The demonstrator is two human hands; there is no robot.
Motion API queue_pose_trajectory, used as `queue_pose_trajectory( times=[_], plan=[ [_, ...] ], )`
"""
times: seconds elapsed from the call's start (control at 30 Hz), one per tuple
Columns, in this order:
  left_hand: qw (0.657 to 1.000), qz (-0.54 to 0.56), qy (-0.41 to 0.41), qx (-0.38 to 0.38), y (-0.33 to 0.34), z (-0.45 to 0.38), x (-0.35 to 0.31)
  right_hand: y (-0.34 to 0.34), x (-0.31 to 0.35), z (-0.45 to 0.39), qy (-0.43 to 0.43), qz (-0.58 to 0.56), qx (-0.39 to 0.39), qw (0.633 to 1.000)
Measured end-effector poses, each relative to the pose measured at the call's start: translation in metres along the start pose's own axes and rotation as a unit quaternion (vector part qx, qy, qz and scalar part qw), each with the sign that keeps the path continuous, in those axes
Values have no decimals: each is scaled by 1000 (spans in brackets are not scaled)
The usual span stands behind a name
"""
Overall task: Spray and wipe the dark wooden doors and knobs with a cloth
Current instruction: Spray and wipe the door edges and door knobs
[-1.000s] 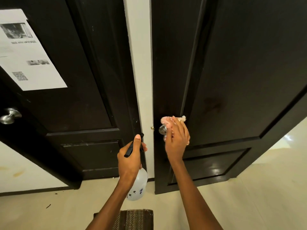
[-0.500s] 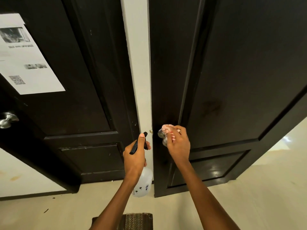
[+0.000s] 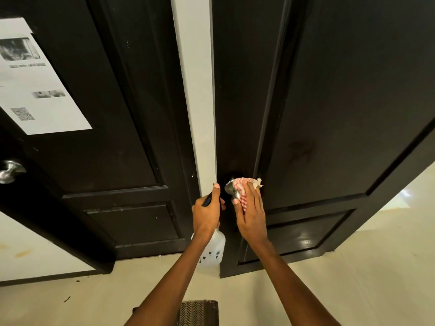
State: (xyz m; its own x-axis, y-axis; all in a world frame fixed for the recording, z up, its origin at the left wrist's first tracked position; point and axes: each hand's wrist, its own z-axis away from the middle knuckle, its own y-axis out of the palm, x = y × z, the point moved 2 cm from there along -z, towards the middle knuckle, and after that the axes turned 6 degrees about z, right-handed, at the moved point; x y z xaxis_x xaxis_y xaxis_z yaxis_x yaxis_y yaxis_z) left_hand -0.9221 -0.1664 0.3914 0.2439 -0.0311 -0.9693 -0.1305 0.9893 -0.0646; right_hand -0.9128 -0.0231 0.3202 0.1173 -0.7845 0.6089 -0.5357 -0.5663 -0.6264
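Note:
Two dark wooden doors face me: a left door [image 3: 98,114] and a right door [image 3: 341,102]. My right hand [image 3: 251,211] presses a red-and-white checked cloth [image 3: 242,187] around the right door's silver knob [image 3: 230,187], which shows partly at the cloth's left. My left hand [image 3: 207,214] grips a translucent spray bottle [image 3: 213,251] by its black trigger head, thumb up, just left of that knob. The left door's silver knob [image 3: 9,171] sits at the far left edge, untouched.
A white wall strip [image 3: 196,90] separates the doors. A printed paper sheet [image 3: 33,85] with a QR code is stuck on the left door. The floor [image 3: 341,278] is pale tile. A dark patterned mat [image 3: 199,312] lies at the bottom edge.
My right hand has turned on the knob, from a curled grip to flatter fingers with more cloth showing. My left hand with the bottle has come closer to the knob.

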Motion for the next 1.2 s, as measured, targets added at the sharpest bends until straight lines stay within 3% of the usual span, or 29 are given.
queue_pose_trajectory(
  times=[0.13,0.47,1.03,1.2],
  plan=[
    [1000,-1,-8,6,5,-8,4,-2,0,-1,-32,31,6,999],
    [1000,-14,2,25,8,-15,4,5,1,7,40,-37,-10,998],
    [996,-64,13,58,4,-20,-5,-1,12,9,44,-83,-26,995],
    [998,-45,31,21,-8,-16,0,-3,10,6,23,-59,-27,998]
  ],
)
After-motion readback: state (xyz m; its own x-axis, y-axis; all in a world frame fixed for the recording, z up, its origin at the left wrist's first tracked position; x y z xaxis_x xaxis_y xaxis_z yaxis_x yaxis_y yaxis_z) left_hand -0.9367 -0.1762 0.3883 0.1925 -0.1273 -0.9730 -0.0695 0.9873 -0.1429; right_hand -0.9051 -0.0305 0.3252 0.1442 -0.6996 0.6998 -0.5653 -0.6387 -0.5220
